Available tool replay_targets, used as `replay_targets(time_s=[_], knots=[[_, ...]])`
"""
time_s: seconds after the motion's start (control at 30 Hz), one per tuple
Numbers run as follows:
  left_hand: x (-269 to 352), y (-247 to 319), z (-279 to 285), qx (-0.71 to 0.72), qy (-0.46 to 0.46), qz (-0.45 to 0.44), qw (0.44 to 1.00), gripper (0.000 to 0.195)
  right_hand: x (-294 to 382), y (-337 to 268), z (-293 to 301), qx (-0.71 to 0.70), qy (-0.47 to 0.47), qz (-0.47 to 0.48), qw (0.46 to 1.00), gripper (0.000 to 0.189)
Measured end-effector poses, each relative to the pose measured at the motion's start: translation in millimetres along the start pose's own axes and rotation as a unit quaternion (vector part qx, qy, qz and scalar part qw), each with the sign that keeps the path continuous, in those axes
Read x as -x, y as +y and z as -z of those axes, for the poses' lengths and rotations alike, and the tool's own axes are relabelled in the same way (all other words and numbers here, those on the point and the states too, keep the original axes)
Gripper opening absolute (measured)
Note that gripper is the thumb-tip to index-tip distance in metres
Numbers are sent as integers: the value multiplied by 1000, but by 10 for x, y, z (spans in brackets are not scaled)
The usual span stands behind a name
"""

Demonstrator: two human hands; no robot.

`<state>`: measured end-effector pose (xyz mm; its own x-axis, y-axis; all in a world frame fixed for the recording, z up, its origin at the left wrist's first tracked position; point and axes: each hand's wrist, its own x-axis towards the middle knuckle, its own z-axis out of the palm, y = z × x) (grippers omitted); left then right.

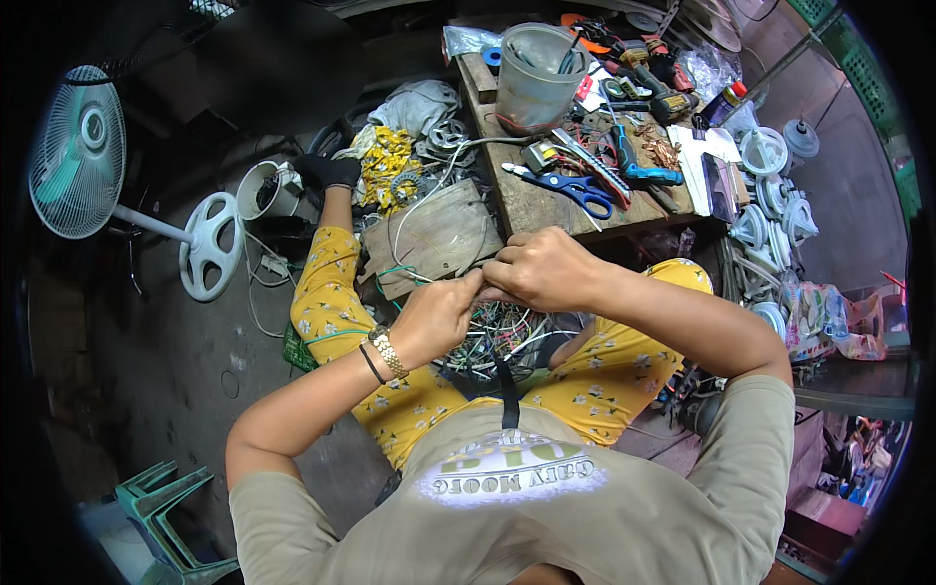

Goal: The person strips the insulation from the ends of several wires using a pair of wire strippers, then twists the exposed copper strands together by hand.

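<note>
My left hand (439, 314) and my right hand (545, 270) meet above my lap, fingers curled and fingertips close together. A thin white cable (398, 238) loops down from the workbench to my fingers, and both hands appear closed on it; the gripped part is hidden. A green wire (398, 270) curls out beside the cable, left of my hands. Directly below them, between my legs, lies a tangled heap of multicoloured electrical wires (501, 333). Behind my left hand sits a worn wooden board (431, 230).
The wooden workbench (523, 208) holds blue-handled scissors (578, 191), a utility knife (596, 164), a plastic bucket (540, 80) and a cordless drill (665, 99). A white fan (91, 131) lies tipped at left. Green plastic stools (164, 519) stand lower left; white plastic parts (764, 197) crowd the right.
</note>
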<state>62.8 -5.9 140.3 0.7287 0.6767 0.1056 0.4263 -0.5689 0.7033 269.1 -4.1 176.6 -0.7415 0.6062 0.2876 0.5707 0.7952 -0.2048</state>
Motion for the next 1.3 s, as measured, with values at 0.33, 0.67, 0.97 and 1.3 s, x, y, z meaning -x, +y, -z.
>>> replay_targets(time_s=[0.33,0.67,0.97,1.3], knots=[[-197,-271,112,524,-278,286,752,23,196,-55,-212,220,38,21,975,40],[-210,-218,80,561,-453,279,634,33,328,35,-401,80,4,95,992,17],[-141,-123,68,100,-359,68,926,27,520,-44,-390,-112,-79,-2,991,20],[-308,-5,90,-153,-301,-25,941,19,585,-122,-450,-238,-61,-221,944,29]])
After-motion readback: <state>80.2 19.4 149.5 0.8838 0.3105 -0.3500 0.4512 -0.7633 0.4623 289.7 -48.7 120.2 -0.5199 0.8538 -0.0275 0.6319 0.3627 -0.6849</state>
